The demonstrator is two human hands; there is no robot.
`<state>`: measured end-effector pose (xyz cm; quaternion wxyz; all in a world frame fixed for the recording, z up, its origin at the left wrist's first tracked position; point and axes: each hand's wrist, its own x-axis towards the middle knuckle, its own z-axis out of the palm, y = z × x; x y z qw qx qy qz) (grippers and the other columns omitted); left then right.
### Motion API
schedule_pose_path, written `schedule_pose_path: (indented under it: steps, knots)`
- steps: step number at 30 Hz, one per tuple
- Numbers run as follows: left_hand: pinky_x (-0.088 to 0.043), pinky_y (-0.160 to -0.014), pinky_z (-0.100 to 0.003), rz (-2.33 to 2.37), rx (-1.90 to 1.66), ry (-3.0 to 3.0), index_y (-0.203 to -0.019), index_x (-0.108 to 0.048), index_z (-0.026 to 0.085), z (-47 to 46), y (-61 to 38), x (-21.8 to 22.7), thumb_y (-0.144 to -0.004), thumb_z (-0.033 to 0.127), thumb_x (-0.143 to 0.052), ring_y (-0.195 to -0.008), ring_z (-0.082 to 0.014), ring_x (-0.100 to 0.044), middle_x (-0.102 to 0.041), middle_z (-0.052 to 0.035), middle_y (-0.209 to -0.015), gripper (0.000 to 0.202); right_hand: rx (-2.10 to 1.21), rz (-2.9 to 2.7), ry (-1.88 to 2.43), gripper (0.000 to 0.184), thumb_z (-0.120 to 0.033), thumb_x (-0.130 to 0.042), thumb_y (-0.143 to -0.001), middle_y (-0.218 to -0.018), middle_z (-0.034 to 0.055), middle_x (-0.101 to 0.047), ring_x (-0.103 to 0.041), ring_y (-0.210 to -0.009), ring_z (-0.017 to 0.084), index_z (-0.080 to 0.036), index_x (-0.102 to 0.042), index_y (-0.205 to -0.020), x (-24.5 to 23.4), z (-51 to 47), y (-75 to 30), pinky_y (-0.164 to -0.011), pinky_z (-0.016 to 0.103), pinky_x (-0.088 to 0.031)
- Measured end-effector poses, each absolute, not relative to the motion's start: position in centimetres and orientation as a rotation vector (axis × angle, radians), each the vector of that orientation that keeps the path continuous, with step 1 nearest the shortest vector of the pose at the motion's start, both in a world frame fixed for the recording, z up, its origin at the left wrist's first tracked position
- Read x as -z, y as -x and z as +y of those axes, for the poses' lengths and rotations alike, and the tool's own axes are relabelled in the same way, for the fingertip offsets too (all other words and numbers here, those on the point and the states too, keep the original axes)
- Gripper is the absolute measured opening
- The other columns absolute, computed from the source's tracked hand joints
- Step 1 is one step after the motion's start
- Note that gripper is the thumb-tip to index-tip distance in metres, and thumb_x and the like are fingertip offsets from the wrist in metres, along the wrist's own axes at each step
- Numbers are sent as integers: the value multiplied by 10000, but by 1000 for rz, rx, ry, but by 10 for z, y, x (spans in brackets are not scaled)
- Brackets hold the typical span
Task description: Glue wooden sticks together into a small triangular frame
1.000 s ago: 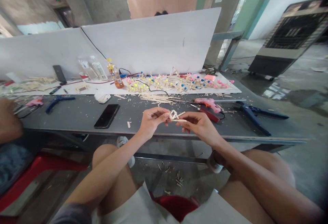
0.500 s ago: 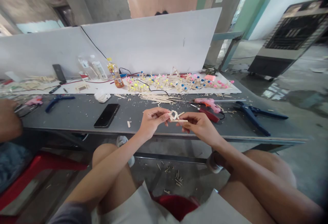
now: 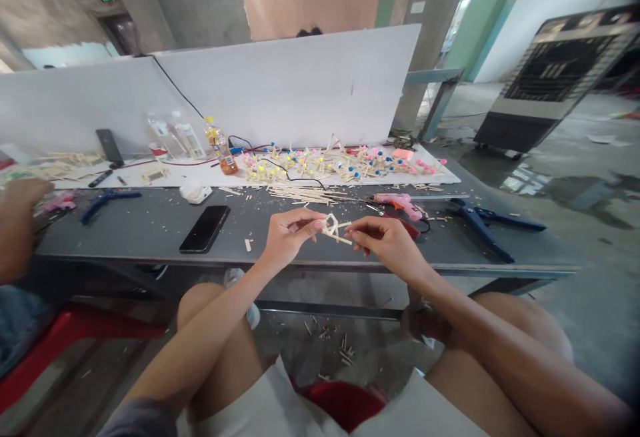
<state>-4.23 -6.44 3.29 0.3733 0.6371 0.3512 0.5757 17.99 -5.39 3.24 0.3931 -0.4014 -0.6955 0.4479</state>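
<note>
A small frame of pale wooden sticks point(image 3: 331, 227), with a ring-like part and legs sticking out to the right, is held above the table's front edge. My left hand point(image 3: 291, 235) is closed, pinching the frame's left side between thumb and fingers. My right hand point(image 3: 383, 240) is closed in a pinch at the frame's right side, its fingertips close to the stick ends. Whether anything is between those fingertips is too small to tell. Behind my hands lies a pile of loose wooden sticks point(image 3: 305, 195).
A pink glue gun point(image 3: 400, 205) and blue-handled pliers point(image 3: 483, 230) lie to the right. On the left are a black phone point(image 3: 205, 229) and blue pliers point(image 3: 103, 203). Stick models with coloured balls point(image 3: 310, 165) line the back beside a bottle point(image 3: 220, 147). A co-worker's arm point(image 3: 20, 223) rests far left.
My right fingers have drawn back from the frame to its right end, leaving more of it showing. The left hand still holds it, now slightly tilted. The view has shifted a little.
</note>
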Motion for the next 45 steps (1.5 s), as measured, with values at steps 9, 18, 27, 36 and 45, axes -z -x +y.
schedule_pose_path:
  steps: [9, 18, 27, 36, 45]
  knots:
    - [-542, -631, -295, 887, -1463, -1825, -914, -792, 247, -67, 42, -37, -823, 273, -746, -708, -156, -663, -748, -64, -872, 105, -1088, -1657, 990, 259, -378, -691, -823, -872, 78, -701, -640, -648, 154, -154, -714, -952, -33, -56, -181, -526, 279, -502]
    - [-550, -705, -337, 948, -1499, -1874, -903, -790, 259, -67, 41, -38, -834, 278, -734, -767, -188, -685, -761, -64, -889, 92, -1085, -1691, 954, 266, -388, -687, -840, -787, 56, -689, -606, -622, 142, -166, -717, -983, -33, -57, -184, -546, 279, -494]
    - [-540, -597, -301, 837, -1490, -1609, -908, -776, 210, -65, 37, -31, -825, 289, -747, -612, -145, -642, -739, -51, -784, 119, -1324, -1700, 829, 335, -428, -689, -868, -816, 57, -680, -598, -645, 132, -150, -713, -1055, -35, -60, -182, -546, 250, -471]
    - [-554, -607, -308, 818, -1449, -1516, -887, -772, 187, -64, 33, -24, -799, 321, -775, -614, -145, -646, -741, -60, -795, 160, -1399, -1770, 783, 360, -475, -647, -904, -682, 20, -605, -532, -579, 99, -142, -754, -988, -29, -61, -174, -524, 222, -436]
    - [-550, -585, -292, 782, -1450, -1527, -882, -779, 189, -65, 32, -27, -806, 282, -769, -595, -135, -640, -743, -51, -786, 121, -1372, -1767, 775, 337, -465, -657, -900, -690, 27, -615, -558, -578, 105, -152, -762, -969, -22, -58, -175, -519, 222, -444]
